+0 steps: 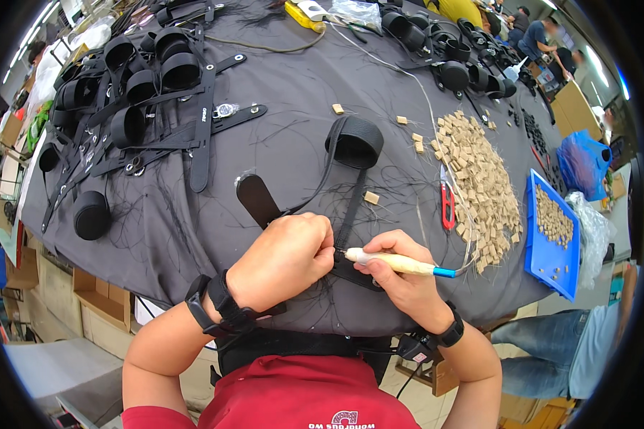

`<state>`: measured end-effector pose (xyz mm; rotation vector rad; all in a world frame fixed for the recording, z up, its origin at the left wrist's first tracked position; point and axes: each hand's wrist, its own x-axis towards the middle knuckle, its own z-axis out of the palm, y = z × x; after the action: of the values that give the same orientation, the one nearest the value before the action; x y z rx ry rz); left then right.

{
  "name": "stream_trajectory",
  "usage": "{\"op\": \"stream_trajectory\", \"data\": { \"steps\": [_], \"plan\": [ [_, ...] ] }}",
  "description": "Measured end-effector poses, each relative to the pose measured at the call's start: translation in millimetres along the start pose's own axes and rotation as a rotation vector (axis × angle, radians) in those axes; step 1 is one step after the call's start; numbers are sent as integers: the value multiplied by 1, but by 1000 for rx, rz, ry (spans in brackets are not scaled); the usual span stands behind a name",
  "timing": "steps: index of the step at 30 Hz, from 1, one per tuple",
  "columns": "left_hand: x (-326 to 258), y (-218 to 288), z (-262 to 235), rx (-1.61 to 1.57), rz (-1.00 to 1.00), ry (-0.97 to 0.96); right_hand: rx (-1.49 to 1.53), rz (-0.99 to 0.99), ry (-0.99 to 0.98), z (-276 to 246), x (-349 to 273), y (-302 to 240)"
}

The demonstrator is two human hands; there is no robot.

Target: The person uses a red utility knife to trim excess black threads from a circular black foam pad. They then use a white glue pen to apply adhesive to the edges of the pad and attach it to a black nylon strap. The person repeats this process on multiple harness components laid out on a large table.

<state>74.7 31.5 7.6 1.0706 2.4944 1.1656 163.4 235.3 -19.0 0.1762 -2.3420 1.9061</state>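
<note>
The right hand (410,287) grips a cream, blue-ended pen-shaped tool (413,267), pointed at a black strap (352,207) on the cloth-covered desk (286,79). The left hand's (293,250) curled grip appears closed on the strap, just beside the tool.

The strap (352,207) and cuff (358,146) are coloured plain black, the tablecloth (279,80) dark grey. The pen-shaped tool (406,264) is finished in cream and blue. The shirt (293,393) is coloured red, printed in white.
</note>
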Motion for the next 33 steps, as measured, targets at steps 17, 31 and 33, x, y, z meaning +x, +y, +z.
{"op": "stream_trajectory", "data": {
  "steps": [17, 31, 33],
  "plan": [
    [1, 1, -2, -12, -11, -11, -126, -38, -13, -1, 3, -3],
    [-17, 17, -64, 879, 260, 276, 144, 96, 26, -6, -2, -3],
    [-24, 3, -75, 920, 126, 128, 74, 21, 40, -5, -3, -7]
  ]
}}
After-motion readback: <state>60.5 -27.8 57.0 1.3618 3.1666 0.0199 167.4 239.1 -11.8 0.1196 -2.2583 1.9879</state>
